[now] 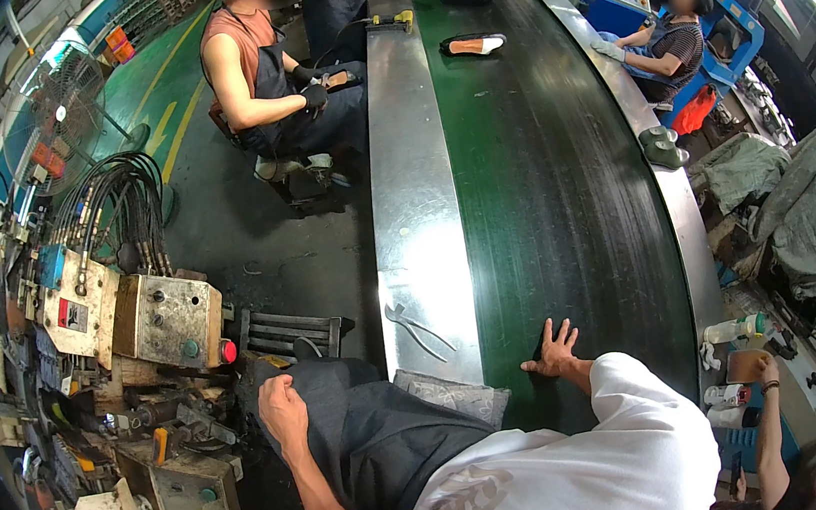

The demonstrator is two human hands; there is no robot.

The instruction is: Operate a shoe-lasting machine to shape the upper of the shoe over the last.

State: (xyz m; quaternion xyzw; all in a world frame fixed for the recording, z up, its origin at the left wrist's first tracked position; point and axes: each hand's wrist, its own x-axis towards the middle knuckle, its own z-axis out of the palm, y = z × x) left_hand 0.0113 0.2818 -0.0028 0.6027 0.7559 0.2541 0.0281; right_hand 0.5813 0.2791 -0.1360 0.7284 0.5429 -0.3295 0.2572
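My right hand (553,349) lies on the dark green conveyor belt (567,237) with its fingers spread and nothing in them. My left hand (283,412) is loosely curled beside my dark apron (355,412), close to the machine on the left; no object shows in it. A pair of metal pincers (421,332) lies on the belt's steel edge, left of my right hand. Nearer to me, a folded grey cloth (454,397) rests on the same edge, partly against my apron. Farther up the belt lies a shoe upper (473,45) with a pale sole side facing up.
At the left stands a machine with a control box (169,320), a red button and hoses. A black slatted rack (291,334) sits beside my knee. Seated co-workers (257,81) handle shoes at the far left; another (671,44) sits across the belt. Dark shoes (664,147) stand on the right edge.
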